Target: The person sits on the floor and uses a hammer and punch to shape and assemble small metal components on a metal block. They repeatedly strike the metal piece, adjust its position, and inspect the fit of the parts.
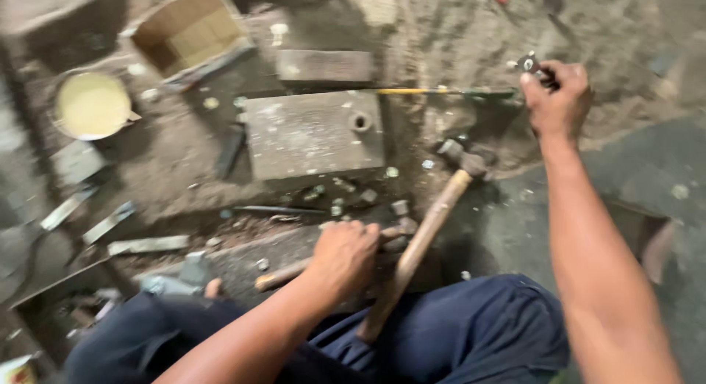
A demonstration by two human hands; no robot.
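My left hand [344,255] is closed around the wooden handle of a small hammer [290,272] that lies low on the dirty floor in front of my knees. My right hand [559,97] is raised at the upper right, pinching a small dark metal part [528,63] between thumb and fingers. A larger hammer [423,240] with a long wooden handle leans against my leg, its metal head [463,157] resting on the ground between my two hands.
A thick grey metal block [312,134] with a round hole sits ahead. A cardboard box [187,31] and a tin of pale yellow stuff [92,104] lie at the upper left. A thin yellow-green rod [441,91], metal strips [110,222] and several scattered nuts litter the floor.
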